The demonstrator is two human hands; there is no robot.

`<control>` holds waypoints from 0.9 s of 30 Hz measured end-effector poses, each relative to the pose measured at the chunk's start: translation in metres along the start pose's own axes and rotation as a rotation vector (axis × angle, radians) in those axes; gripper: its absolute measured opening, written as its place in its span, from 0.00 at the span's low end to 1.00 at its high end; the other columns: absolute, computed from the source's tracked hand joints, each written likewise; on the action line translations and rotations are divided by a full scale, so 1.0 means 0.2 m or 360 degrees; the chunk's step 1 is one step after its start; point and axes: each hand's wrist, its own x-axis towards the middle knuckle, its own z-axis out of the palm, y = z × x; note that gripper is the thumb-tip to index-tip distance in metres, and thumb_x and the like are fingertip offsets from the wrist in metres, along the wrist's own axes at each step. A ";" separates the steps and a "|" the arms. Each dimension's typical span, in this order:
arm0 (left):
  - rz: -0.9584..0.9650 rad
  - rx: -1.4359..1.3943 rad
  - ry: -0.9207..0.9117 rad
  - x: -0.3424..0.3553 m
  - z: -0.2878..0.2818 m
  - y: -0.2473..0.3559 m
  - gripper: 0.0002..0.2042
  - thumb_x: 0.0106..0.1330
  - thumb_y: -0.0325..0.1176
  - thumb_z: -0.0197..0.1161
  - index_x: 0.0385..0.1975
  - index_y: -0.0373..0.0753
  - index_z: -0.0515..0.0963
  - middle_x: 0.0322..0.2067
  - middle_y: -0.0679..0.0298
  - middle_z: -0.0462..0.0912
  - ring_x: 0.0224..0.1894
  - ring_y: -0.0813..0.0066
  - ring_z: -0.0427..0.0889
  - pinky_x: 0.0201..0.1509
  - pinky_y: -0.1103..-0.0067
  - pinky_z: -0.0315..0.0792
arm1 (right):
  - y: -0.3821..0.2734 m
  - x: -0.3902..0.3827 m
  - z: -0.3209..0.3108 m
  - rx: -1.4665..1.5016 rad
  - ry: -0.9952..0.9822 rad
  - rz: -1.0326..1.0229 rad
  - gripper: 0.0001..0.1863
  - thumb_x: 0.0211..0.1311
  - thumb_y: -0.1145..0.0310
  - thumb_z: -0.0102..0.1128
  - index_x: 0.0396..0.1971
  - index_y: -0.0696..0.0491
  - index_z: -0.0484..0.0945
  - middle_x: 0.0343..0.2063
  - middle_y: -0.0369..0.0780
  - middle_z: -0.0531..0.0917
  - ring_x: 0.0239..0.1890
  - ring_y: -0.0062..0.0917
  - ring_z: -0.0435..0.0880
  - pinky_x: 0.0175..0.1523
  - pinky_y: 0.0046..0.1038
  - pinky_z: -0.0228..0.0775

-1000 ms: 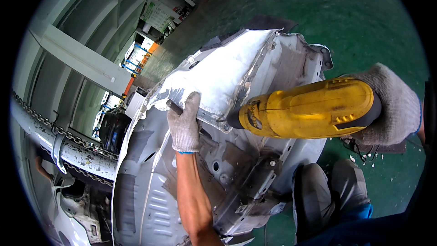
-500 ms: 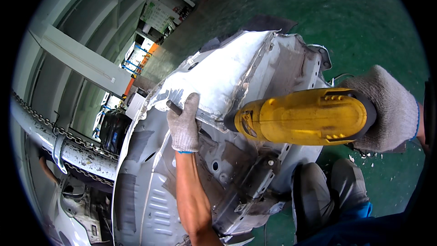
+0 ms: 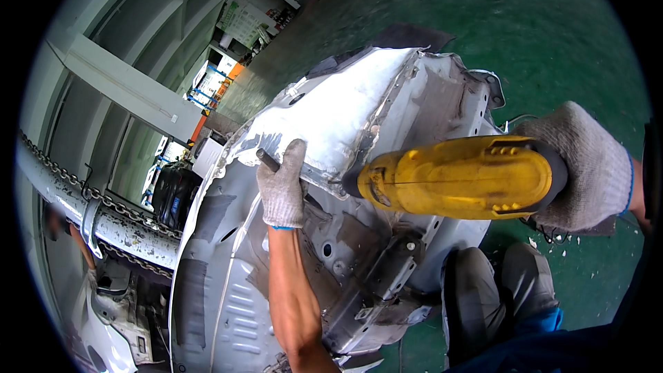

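Note:
In my gloved right hand [image 3: 587,166] is a yellow power drill [image 3: 456,176] with a dark rear end, held level and pointing left. Its thin bit [image 3: 335,182] reaches the edge of a white sheet-metal panel [image 3: 331,121] on a cut car-body section [image 3: 214,262]; whether it touches cannot be made out. My left hand [image 3: 283,190], also in a knit glove, is closed around a short dark round metal rod [image 3: 268,159] whose end sticks out past the thumb. That hand rests against the panel's lower edge, just left of the bit.
A thick pipe [image 3: 131,235] wrapped with a chain [image 3: 124,212] runs along the left. Beyond it a person [image 3: 65,228] stands beside another car-body piece [image 3: 117,311]. My knees [image 3: 497,283] are below the drill, over a green floor [image 3: 525,41] with small debris.
Both hands and the drill keep nearly the same place against the metal. The view has shifted slightly. At the far left, more of the other person has come into sight.

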 end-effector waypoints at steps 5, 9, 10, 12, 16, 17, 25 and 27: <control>-0.0023 0.0056 -0.0017 0.00 -0.02 0.00 0.14 0.66 0.40 0.71 0.41 0.35 0.82 0.23 0.71 0.78 0.16 0.84 0.69 0.18 0.82 0.60 | -0.02 0.01 0.00 -0.0009 0.0002 -0.0023 0.28 0.44 0.70 0.72 0.51 0.53 0.80 0.39 0.48 0.87 0.41 0.46 0.87 0.47 0.36 0.81; -0.0053 0.0059 -0.0018 -0.01 -0.01 0.02 0.15 0.66 0.41 0.72 0.41 0.35 0.82 0.23 0.71 0.78 0.16 0.84 0.70 0.18 0.82 0.61 | -0.03 0.01 0.00 -0.0034 -0.0001 -0.0026 0.28 0.44 0.69 0.72 0.51 0.54 0.80 0.38 0.48 0.87 0.41 0.45 0.87 0.48 0.36 0.81; -0.0058 0.0066 -0.0019 -0.01 -0.01 0.02 0.15 0.66 0.41 0.72 0.41 0.35 0.82 0.23 0.71 0.79 0.16 0.84 0.70 0.18 0.82 0.61 | -0.03 0.00 0.00 -0.0043 0.0000 -0.0025 0.28 0.44 0.69 0.73 0.50 0.54 0.80 0.38 0.48 0.87 0.41 0.45 0.87 0.48 0.36 0.81; -0.0039 0.0040 -0.0019 -0.01 0.00 0.01 0.15 0.65 0.40 0.72 0.41 0.35 0.82 0.24 0.70 0.79 0.17 0.84 0.70 0.18 0.82 0.62 | -0.03 0.01 0.00 -0.0057 -0.0003 -0.0034 0.27 0.44 0.69 0.73 0.50 0.54 0.81 0.38 0.48 0.87 0.41 0.44 0.87 0.48 0.36 0.82; 0.0055 -0.0078 -0.0025 0.01 -0.01 -0.02 0.15 0.65 0.38 0.72 0.43 0.33 0.81 0.27 0.69 0.81 0.19 0.83 0.73 0.20 0.82 0.64 | -0.05 0.02 -0.01 -0.0074 -0.0012 -0.0055 0.27 0.44 0.69 0.74 0.50 0.54 0.81 0.38 0.48 0.87 0.40 0.43 0.88 0.48 0.35 0.82; 0.0078 -0.0103 -0.0030 0.02 -0.02 -0.03 0.15 0.65 0.38 0.72 0.43 0.33 0.81 0.28 0.69 0.81 0.20 0.83 0.73 0.20 0.82 0.65 | -0.06 0.02 0.00 -0.0075 -0.0019 -0.0059 0.27 0.44 0.69 0.74 0.50 0.55 0.81 0.38 0.48 0.87 0.40 0.43 0.88 0.48 0.35 0.82; -0.0055 0.0022 -0.0057 -0.01 -0.02 0.02 0.16 0.66 0.39 0.71 0.43 0.33 0.81 0.25 0.70 0.80 0.18 0.84 0.72 0.19 0.82 0.63 | -0.08 0.00 -0.02 -0.0115 -0.0018 -0.0038 0.27 0.44 0.68 0.76 0.49 0.56 0.81 0.38 0.47 0.88 0.40 0.42 0.88 0.48 0.34 0.83; -0.0064 0.0066 -0.0058 -0.01 -0.02 0.01 0.15 0.66 0.39 0.71 0.42 0.33 0.81 0.24 0.70 0.79 0.17 0.84 0.71 0.19 0.82 0.62 | -0.09 0.00 -0.01 -0.0130 -0.0019 -0.0039 0.27 0.44 0.68 0.76 0.48 0.56 0.81 0.37 0.47 0.88 0.40 0.41 0.89 0.48 0.34 0.83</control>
